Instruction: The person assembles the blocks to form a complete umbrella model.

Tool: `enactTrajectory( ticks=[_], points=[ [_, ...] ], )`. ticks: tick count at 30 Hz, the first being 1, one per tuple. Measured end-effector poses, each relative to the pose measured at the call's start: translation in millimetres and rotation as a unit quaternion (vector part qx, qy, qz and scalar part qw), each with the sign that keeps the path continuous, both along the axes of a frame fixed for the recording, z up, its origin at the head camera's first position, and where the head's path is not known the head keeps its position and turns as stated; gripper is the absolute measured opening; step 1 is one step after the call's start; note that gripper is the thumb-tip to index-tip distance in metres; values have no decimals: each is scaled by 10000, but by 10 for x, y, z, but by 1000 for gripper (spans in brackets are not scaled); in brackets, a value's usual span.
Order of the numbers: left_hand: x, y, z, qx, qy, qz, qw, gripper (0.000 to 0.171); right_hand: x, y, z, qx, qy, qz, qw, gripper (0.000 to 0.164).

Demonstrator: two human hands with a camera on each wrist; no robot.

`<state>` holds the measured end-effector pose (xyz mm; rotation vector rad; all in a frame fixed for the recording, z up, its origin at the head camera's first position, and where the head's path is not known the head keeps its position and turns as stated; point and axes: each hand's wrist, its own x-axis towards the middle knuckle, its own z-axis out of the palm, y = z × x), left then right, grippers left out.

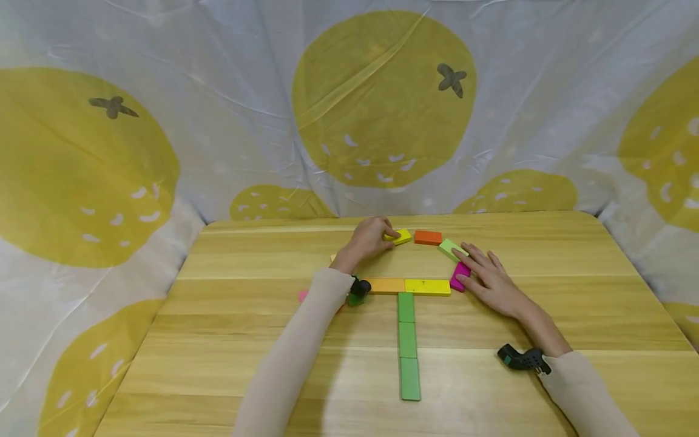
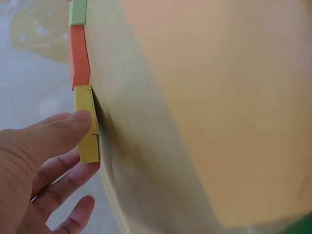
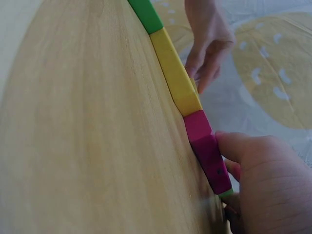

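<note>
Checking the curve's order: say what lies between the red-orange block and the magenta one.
A light green block lies there, as the head view shows.

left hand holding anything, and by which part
The left hand pinches a yellow block, thumb near its middle, fingers at the end away from the orange block.

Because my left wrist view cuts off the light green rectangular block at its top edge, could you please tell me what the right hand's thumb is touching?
Observer: The right hand has its thumb against a magenta rectangular block.
Operator: Thank you; what sits at the magenta block's other end, away from the light green block?
Observer: A longer yellow rectangular block sits there.
Operator: And could you say what the head view shows below that one?
Observer: Below its left end, three green rectangular blocks lie end to end in a straight column.
</note>
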<state>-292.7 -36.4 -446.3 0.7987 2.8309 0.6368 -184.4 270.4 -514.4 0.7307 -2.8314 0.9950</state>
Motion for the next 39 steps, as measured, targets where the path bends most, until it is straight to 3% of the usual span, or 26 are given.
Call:
enactTrajectory(
  ticks=[6, 13, 30, 34, 39],
  points=[
    [-27, 21, -38, -72, 63, -66, 9999, 29, 6, -4, 9, -14, -38, -4, 10000, 59],
    [-52, 3, -45, 10, -151, -122, 9998, 32, -5, -6, 12, -8, -16, 15, 10000, 59],
    [-79, 27, -79, 209, -270, -213, 9992, 35, 14, 4, 23, -21, -40, 60, 10000, 60],
    [-58, -57, -56, 336, -321, -221, 9987, 37, 10, 2, 13, -26, -44, 64, 10000, 60],
    [19, -317, 60, 625, -462, 1, 9970, 35, 7, 5, 12, -3, -35, 41, 10000, 60]
  ],
)
